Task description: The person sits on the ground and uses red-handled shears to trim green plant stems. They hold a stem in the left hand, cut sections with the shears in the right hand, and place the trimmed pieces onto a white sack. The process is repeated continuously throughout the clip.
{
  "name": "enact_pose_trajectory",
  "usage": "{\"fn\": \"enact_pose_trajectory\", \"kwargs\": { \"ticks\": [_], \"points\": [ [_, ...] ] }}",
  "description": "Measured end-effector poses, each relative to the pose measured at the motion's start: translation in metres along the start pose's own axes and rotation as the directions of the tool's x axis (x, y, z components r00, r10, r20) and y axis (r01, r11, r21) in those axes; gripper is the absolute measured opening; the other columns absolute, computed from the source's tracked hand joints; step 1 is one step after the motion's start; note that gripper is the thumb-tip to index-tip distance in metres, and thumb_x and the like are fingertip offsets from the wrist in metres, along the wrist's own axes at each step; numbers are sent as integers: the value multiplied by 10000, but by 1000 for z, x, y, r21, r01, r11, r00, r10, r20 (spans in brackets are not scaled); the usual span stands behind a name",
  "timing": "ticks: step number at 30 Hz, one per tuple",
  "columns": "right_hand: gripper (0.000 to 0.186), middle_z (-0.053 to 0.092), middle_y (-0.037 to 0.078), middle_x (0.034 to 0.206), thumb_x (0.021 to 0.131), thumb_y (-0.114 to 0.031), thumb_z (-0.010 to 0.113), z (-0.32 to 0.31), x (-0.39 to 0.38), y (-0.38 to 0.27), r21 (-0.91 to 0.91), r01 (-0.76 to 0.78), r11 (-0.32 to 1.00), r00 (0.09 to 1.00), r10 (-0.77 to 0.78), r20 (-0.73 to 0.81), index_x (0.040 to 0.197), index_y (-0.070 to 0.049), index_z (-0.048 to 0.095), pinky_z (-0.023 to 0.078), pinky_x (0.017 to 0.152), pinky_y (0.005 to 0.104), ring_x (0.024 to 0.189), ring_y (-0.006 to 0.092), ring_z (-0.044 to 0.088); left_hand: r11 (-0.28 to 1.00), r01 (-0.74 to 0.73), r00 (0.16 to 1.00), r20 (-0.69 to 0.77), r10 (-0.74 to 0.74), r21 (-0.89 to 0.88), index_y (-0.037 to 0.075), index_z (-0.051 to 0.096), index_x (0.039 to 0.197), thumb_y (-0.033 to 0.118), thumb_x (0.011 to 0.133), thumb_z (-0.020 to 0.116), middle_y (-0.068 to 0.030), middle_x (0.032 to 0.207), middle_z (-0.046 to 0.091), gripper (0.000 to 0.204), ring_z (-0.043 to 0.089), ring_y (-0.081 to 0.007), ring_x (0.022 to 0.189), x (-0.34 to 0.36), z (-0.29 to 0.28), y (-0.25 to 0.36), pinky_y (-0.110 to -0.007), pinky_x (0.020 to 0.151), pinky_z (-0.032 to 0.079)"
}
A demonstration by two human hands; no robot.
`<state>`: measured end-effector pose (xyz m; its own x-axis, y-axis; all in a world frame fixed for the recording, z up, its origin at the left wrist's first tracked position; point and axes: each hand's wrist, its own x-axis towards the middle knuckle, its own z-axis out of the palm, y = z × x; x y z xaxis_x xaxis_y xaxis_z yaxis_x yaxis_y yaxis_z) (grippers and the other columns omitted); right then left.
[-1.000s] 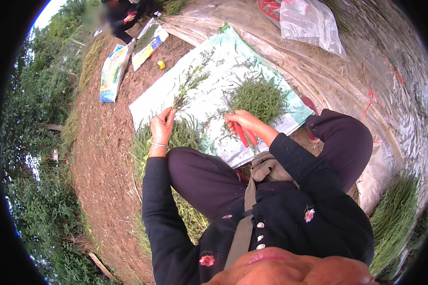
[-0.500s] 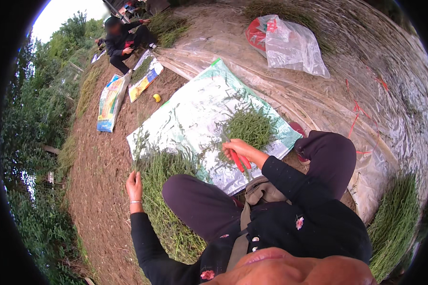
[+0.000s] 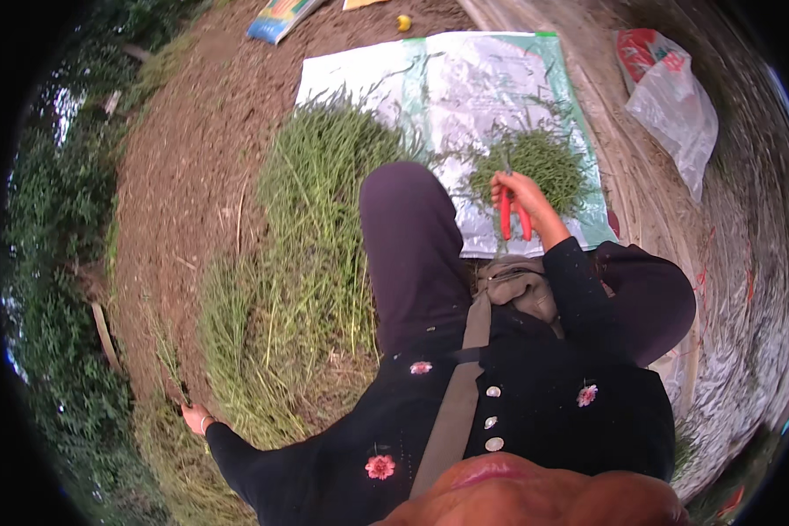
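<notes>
My right hand (image 3: 519, 190) is wrapped round pruning shears with red handles (image 3: 505, 219), their dark blades pointing away from me. Just beyond them lies a heap of short green cuttings (image 3: 548, 167) on a white and green plastic sheet (image 3: 486, 66). Far out at the lower left, my left hand (image 3: 196, 417) pinches a thin green sprig (image 3: 170, 361), which stands up from the fingers. Long uncut green stalks (image 3: 324, 167) form a pile by my left knee, and further stalks (image 3: 254, 386) lie between that pile and my left hand.
Bare brown soil (image 3: 180, 167) runs along the left, bordered by leafy bushes (image 3: 53, 289). Clear plastic film (image 3: 736, 237) covers the ground at right, with a red and clear plastic bag (image 3: 675, 110) on it. Beyond the sheet lie a yellow object (image 3: 403, 23) and a printed sack (image 3: 280, 19).
My left hand has swung away from the sheet's edge, down and outward to the left. My right hand still grips the shears by the cuttings. The view has turned and tipped downward.
</notes>
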<state>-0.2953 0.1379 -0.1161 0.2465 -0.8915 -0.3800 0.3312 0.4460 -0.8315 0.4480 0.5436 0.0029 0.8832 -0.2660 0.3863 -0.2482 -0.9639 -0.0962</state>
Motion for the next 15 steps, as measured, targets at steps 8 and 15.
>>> {"fn": "enact_pose_trajectory", "kwargs": {
  "ticks": [8,15],
  "points": [
    [230,554,43,780,884,-263,518,13,-2,10,-46,-52,998,998,53,25,914,-35,538,496,662,302,698,151,560,935,341,936,135,-326,-100,139,563,1157,365,715,548,-173,1083,594,497,569,-341,992,-10,42,-72,-431,870,423],
    [250,565,59,799,885,-271,521,-10,-12,8,-65,-42,997,997,38,-68,932,-27,548,499,685,311,720,162,561,643,-356,838,73,541,-678,50,647,978,237,804,623,-108,917,648,257,612,-179,769,-118,7,238,-295,712,496]
  ]
}}
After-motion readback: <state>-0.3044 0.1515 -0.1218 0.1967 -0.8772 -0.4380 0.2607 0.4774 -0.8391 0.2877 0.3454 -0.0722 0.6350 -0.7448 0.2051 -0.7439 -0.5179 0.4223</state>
